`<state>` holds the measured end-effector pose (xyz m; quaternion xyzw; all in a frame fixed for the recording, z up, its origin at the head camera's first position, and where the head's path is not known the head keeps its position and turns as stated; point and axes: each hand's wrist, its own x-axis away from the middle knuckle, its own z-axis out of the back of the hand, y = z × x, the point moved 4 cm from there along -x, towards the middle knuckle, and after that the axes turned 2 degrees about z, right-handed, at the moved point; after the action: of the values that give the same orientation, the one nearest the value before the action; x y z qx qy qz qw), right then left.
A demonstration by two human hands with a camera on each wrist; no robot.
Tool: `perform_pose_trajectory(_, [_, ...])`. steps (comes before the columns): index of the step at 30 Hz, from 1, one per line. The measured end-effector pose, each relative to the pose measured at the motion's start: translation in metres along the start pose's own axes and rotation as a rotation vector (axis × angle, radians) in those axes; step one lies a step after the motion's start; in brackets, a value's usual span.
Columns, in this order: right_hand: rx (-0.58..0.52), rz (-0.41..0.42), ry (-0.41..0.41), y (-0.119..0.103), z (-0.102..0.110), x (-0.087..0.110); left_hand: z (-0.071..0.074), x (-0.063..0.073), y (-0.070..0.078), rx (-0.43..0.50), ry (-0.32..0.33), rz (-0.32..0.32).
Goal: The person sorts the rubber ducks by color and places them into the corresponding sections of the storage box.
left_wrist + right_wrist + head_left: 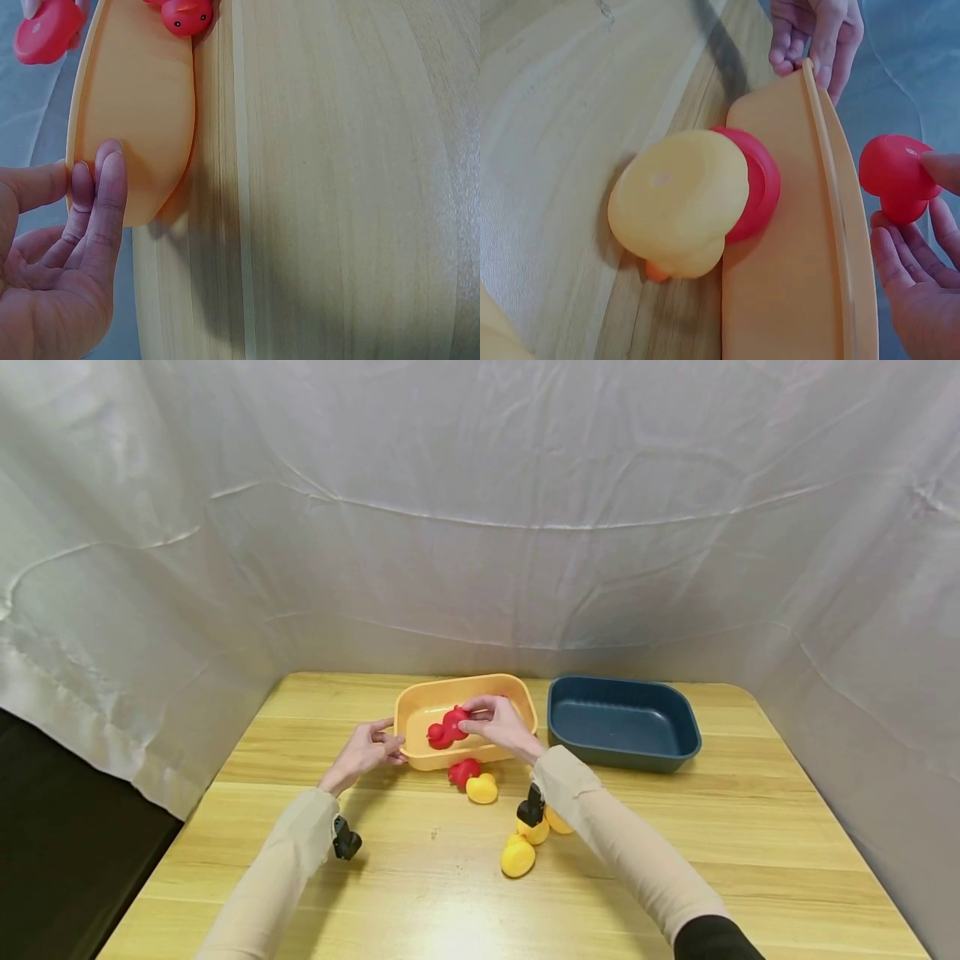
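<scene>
My left hand [369, 749] pinches the left end of the orange bin [420, 762], thumb and fingers on either side of its rim. Held upside down over that bin is a red rubber duck [897, 166], gripped between the thumb and fingers of my right hand [501, 725]. Below it, another red duck [438, 738] lies inside the bin. Against the bin's front wall, on the table, sit a further red duck [462, 772] and a yellow duck [679, 199] tipped on its side. A bit of red shows behind my right hand.
A dark blue bin [622, 720] stands right of the orange one. Several yellow ducks [517, 857] lie under and beside my right forearm on the wooden table [420, 860]. Grey sheeting [480, 568] hangs behind the table.
</scene>
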<state>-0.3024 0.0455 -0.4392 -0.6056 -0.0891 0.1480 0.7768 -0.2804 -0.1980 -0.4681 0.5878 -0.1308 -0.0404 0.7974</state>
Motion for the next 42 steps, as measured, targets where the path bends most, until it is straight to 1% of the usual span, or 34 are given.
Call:
perform_pose_trajectory(5, [0.005, 0.001, 0.024, 0.003, 0.005, -0.002, 0.0, 0.001, 0.001, 0.002, 0.002, -0.001])
perform_pose_trajectory(9, [0.017, -0.016, 0.048, 0.007, 0.008, -0.003, 0.0, 0.001, 0.002, -0.006, -0.001, -0.01])
perform_pose_trajectory(12, [0.027, -0.024, 0.068, 0.009, 0.011, -0.004, 0.0, 0.001, 0.0, -0.004, 0.001, -0.005])
perform_pose_trajectory(18, [0.057, -0.012, 0.094, 0.011, 0.015, -0.004, 0.0, 0.001, 0.0, -0.003, 0.0, 0.004])
perform_pose_trajectory(25, [0.082, -0.061, 0.139, 0.014, 0.02, -0.003, 0.0, 0.002, 0.002, 0.003, -0.007, 0.0])
perform_pose_trajectory(30, [0.087, -0.078, 0.163, 0.017, 0.022, -0.004, -0.001, 0.001, 0.001, 0.012, -0.012, 0.004])
perform_pose_trajectory(34, [0.089, -0.085, 0.167, 0.018, 0.022, -0.004, 0.0, 0.003, 0.001, 0.026, -0.015, -0.012])
perform_pose_trajectory(37, [0.086, -0.072, 0.163, 0.017, 0.022, -0.004, 0.0, 0.005, 0.002, 0.052, -0.035, -0.053])
perform_pose_trajectory(40, [0.073, -0.058, 0.16, 0.015, 0.022, -0.002, 0.001, 0.005, 0.003, 0.06, -0.044, -0.075])
perform_pose_trajectory(42, [0.067, -0.053, 0.161, 0.013, 0.021, -0.001, 0.001, 0.005, 0.002, 0.048, -0.037, -0.06])
